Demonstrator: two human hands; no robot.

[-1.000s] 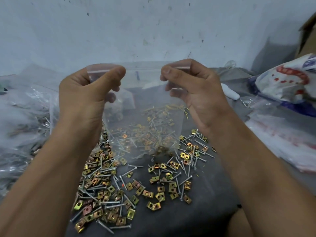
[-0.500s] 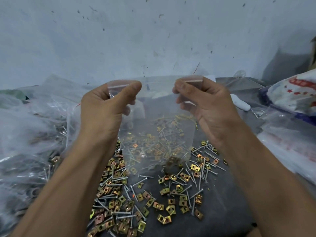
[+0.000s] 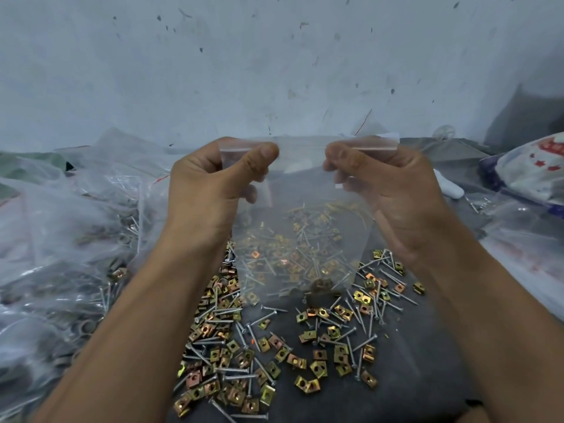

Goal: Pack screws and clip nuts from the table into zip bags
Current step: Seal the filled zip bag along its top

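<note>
I hold a clear zip bag [image 3: 305, 190] upright above the table. My left hand [image 3: 210, 184] pinches its top left corner between thumb and fingers. My right hand [image 3: 387, 190] pinches the top right part of the zip strip. A small dark clump of parts [image 3: 320, 285] sits at the bag's bottom. Below and behind the bag, gold clip nuts [image 3: 317, 369] and silver screws [image 3: 235, 369] lie scattered over the dark table [image 3: 412, 377]. Some of them show through the bag's plastic.
A heap of clear bags filled with hardware [image 3: 61, 254] lies at the left. A printed white plastic sack [image 3: 531, 169] and other plastic wrapping sit at the right. A small white object [image 3: 448, 187] lies behind my right hand. A grey wall [image 3: 274, 62] stands close behind.
Both hands stay pinched on the bag's top. They sit lower in the view than a second ago as the camera tilted up. The bag still hangs between them.
</note>
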